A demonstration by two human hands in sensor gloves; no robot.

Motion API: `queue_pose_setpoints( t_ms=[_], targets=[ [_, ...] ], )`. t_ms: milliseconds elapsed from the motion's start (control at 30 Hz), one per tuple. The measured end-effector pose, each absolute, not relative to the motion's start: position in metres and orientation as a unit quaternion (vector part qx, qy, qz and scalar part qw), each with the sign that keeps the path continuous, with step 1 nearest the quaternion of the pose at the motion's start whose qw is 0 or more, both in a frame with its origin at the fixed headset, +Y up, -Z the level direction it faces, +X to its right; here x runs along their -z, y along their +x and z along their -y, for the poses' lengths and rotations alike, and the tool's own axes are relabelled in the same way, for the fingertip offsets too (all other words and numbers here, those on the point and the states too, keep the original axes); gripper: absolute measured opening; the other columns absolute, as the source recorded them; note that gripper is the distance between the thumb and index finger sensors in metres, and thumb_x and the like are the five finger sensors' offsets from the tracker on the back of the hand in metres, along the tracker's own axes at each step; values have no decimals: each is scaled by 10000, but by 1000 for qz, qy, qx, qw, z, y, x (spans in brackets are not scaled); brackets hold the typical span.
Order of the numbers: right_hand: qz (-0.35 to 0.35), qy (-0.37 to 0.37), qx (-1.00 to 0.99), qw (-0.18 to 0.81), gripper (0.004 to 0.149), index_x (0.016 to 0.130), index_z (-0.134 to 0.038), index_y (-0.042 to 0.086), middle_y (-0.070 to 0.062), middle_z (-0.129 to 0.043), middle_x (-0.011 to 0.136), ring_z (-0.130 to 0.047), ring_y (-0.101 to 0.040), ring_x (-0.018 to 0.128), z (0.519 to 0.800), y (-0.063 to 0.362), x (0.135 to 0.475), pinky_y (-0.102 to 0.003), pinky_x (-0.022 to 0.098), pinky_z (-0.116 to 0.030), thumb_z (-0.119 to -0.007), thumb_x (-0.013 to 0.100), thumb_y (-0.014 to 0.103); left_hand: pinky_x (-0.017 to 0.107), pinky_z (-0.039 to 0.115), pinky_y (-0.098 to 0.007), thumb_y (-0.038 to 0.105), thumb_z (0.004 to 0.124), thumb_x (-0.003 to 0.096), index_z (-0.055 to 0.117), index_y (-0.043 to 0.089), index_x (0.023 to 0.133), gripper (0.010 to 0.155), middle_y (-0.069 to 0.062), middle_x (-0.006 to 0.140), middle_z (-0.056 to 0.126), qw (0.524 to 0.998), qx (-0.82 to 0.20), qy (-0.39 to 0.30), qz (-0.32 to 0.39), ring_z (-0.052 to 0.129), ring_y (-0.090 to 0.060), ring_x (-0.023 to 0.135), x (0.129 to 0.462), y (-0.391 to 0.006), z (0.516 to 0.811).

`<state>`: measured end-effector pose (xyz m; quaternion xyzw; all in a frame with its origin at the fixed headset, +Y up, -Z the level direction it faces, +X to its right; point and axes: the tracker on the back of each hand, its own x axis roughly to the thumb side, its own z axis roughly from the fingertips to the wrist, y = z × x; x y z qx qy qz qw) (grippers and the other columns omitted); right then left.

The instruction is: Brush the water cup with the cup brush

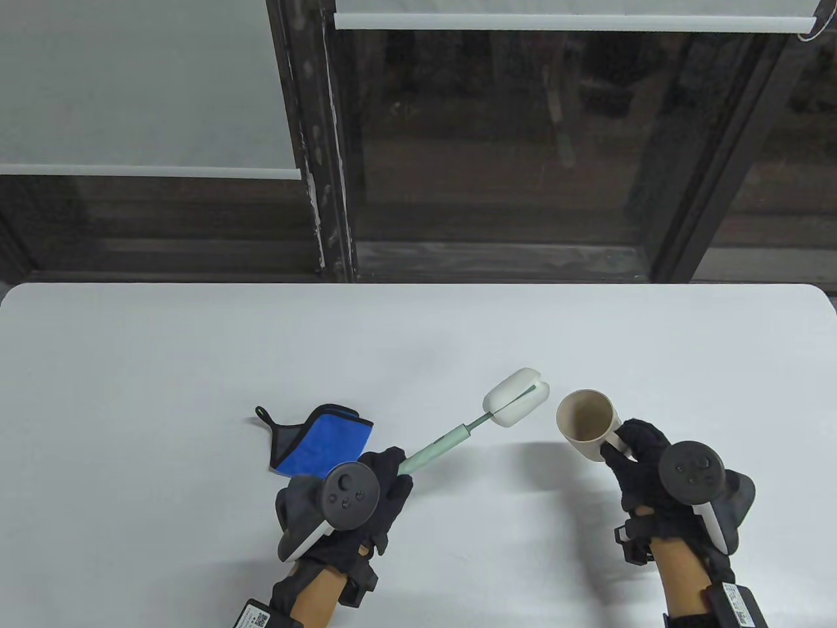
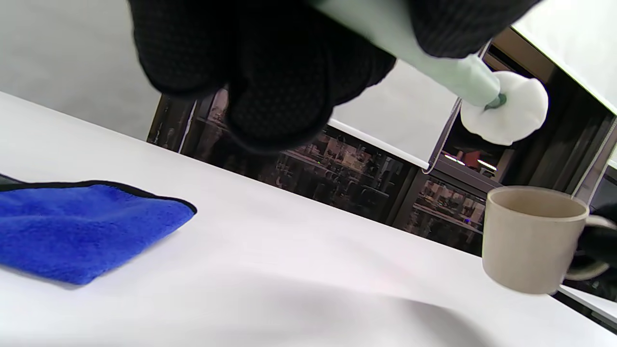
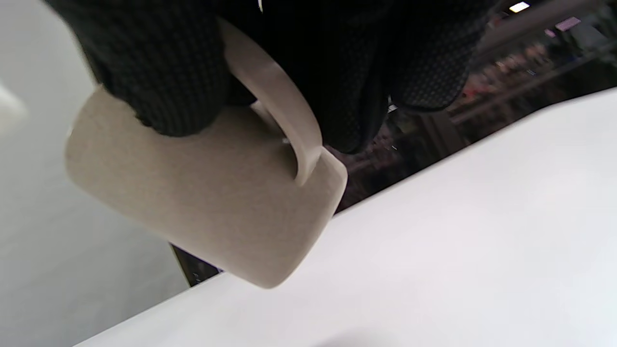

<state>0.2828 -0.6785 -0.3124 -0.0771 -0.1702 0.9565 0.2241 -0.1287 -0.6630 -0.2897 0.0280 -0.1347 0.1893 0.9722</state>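
My left hand (image 1: 386, 477) grips the pale green handle of the cup brush (image 1: 458, 438) and holds it in the air. Its white sponge head (image 1: 515, 396) points up and right, a short gap left of the cup's mouth. My right hand (image 1: 637, 451) grips the beige water cup (image 1: 586, 424) by its handle and holds it above the table, its mouth tilted toward the camera. In the left wrist view the brush head (image 2: 506, 113) hangs above and left of the cup (image 2: 530, 238). In the right wrist view my fingers wrap the handle of the cup (image 3: 207, 202).
A folded blue cloth (image 1: 324, 445) with a dark trim lies on the white table (image 1: 196, 366), just left of my left hand; it also shows in the left wrist view (image 2: 82, 231). A dark window frame stands behind the table's far edge.
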Motion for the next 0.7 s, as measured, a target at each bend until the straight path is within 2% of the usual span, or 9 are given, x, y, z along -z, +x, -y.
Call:
queue_pose_setpoints(
  t_ms=[167,467,533,600,700],
  targets=[
    [201,-15,-961,188,365,754,-806,426,121,-790,940,-1000,-116,778,665,260,303,-351,602,-829,-890,417,537,526,815,-409,569,722,450,707,326,955,561,6,786,900,976,-150,34,156,1018,-126,506,286,-121,660],
    [213,85,-967,111,359,734,-833,427,125,-813,927,-997,-85,789,657,222,292,-338,618,-829,-918,400,527,455,855,-390,635,778,397,801,353,885,564,36,665,981,980,-80,88,157,1046,-104,388,278,-107,654],
    [204,98,-968,109,358,735,-832,433,134,-812,930,-1004,-75,786,657,211,289,-337,627,-824,-917,401,530,457,860,-389,630,775,399,783,381,906,565,46,663,985,982,-59,85,155,1057,-106,400,278,-103,655],
    [210,109,-967,93,362,733,-840,420,114,-825,918,-1013,-82,763,656,201,286,-341,616,-828,-921,396,524,471,859,-398,618,759,416,702,458,983,591,47,686,982,985,-36,68,154,1067,-126,442,280,-99,657],
    [208,116,-969,73,363,734,-840,424,113,-832,912,-1023,-72,750,658,197,285,-336,613,-834,-918,397,532,424,873,-390,625,746,433,742,456,958,552,48,721,985,987,-12,54,148,1079,-151,487,282,-97,662]
  ],
)
